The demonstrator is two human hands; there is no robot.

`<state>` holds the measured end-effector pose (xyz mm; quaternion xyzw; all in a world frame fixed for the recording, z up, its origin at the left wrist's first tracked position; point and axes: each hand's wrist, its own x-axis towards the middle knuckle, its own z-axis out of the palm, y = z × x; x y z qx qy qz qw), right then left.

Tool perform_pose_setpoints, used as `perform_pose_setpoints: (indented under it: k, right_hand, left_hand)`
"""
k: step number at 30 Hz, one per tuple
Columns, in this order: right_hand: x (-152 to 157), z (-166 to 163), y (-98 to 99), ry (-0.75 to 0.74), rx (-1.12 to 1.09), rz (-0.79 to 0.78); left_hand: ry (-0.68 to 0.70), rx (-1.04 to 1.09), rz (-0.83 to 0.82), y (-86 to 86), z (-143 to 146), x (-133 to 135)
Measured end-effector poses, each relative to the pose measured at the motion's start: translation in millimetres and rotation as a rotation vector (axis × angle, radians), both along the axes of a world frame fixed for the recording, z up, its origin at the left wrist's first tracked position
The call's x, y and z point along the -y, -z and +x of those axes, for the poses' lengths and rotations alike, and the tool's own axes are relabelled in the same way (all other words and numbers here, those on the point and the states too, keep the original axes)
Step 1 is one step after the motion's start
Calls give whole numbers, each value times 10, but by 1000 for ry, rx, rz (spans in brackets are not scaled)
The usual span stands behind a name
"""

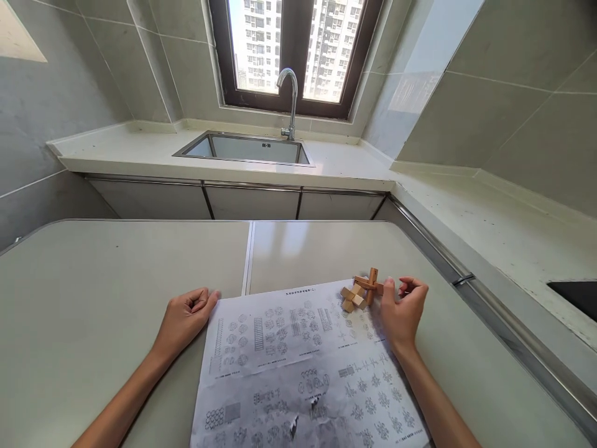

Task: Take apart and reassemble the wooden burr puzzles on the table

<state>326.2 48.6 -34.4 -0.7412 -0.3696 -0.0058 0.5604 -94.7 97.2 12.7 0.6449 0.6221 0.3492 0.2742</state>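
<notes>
A large printed paper sheet lies on the table, covered with small line diagrams and torn in places near the front. My left hand rests at its upper left corner, fingers curled in and thumb against the paper's edge. On the upper right of the sheet sit two interlocking wooden puzzles: a pale one with blocky ends, and a darker brown one of crossed sticks just behind it. Beside the brown puzzle is my right hand, its thumb apart from the loosely bent fingers. The thumb is close to a stick's end; contact is unclear.
The pale table has a seam down its middle. Beyond it runs a white counter with a steel sink and a curved faucet below a window. Another counter with a metal rail borders the right side.
</notes>
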Motion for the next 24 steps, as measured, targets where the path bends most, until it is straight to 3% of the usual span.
perform_pose_setpoints:
  k: [7, 14, 24]
  right_hand:
    - [-30, 70, 107, -49, -15, -190]
    - [-3, 36, 48, -98, 117, -355]
    - [11, 45, -39, -83, 84, -278]
  left_hand:
    - [1, 2, 1, 20, -10, -14]
    - [10, 24, 10, 52, -26, -18]
    - [6, 18, -9, 30, -21, -4]
